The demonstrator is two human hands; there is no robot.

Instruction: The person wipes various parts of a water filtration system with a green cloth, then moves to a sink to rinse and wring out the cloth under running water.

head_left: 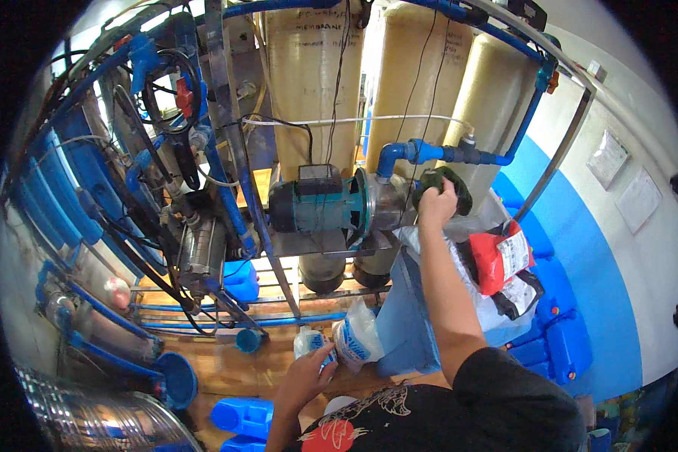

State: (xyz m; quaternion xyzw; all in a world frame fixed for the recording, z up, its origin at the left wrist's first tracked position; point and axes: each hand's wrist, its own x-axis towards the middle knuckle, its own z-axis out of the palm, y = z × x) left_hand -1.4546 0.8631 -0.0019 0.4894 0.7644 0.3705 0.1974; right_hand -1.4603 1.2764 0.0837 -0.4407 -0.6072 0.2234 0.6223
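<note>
My right hand (438,203) reaches forward, its fingers closed on a dark green, rounded thing (459,197) beside the metal pump head (383,202). Its kind is unclear, since my hand covers part of it. Lower down, my left hand (305,375) hangs near my body, thumb and fingers loosely apart. Just beyond that hand is a white plastic pack with blue print (311,340), partly hidden by my fingers. A larger white plastic bag (358,334) stands to its right. The teal electric motor (316,205) joins the pump head, with a blue pipe (422,152) above.
Tall cream tanks (316,90) stand behind the pump. Below my right arm is a large blue bin (407,316), with a red package (497,260) lying over it. Blue jugs (569,346) line the right wall. Metal frames and pipes (237,151) crowd the left.
</note>
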